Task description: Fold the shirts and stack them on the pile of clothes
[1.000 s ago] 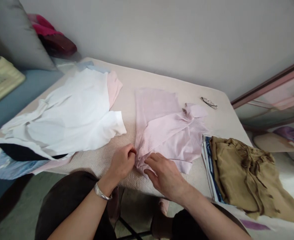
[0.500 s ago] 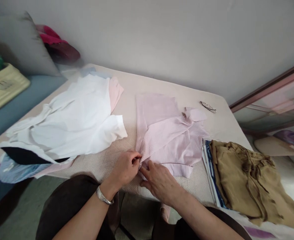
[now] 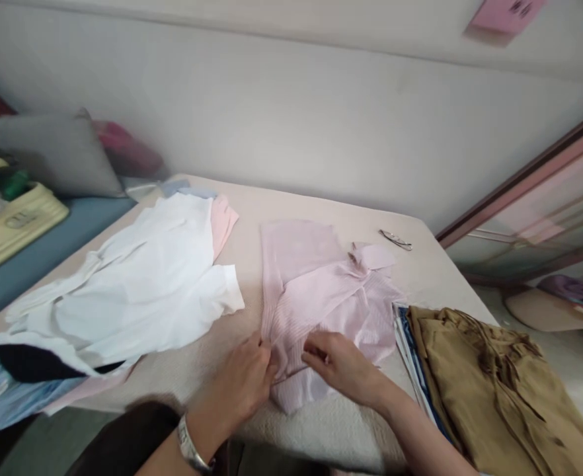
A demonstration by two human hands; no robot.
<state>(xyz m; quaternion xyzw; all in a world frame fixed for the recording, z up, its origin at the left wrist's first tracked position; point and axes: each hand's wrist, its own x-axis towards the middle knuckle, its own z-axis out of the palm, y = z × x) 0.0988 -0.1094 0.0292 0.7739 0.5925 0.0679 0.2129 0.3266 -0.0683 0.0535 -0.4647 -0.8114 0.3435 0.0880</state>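
A light pink ribbed shirt (image 3: pixel 316 291) lies partly folded on the covered bed (image 3: pixel 361 430), with one sleeve laid across its body. My left hand (image 3: pixel 246 377), wearing a silver bracelet (image 3: pixel 190 443), is closed on the shirt's near left edge. Just to its right, my right hand (image 3: pixel 344 363) pinches the near part of the same shirt. A fold of cloth runs between the two hands. The fingertips are partly hidden in the fabric.
White shirts (image 3: pixel 137 277) lie piled at left over other clothes. Folded olive trousers (image 3: pixel 484 370) top a stack at right. Eyeglasses (image 3: pixel 395 239) rest near the wall. A grey cushion (image 3: pixel 63 152) and a yellow basket (image 3: pixel 18 218) stand at far left.
My hands have moved apart, the right one going rightward along the shirt. The near edge of the shirt has shifted and now spreads flatter between them. The view has tilted up.
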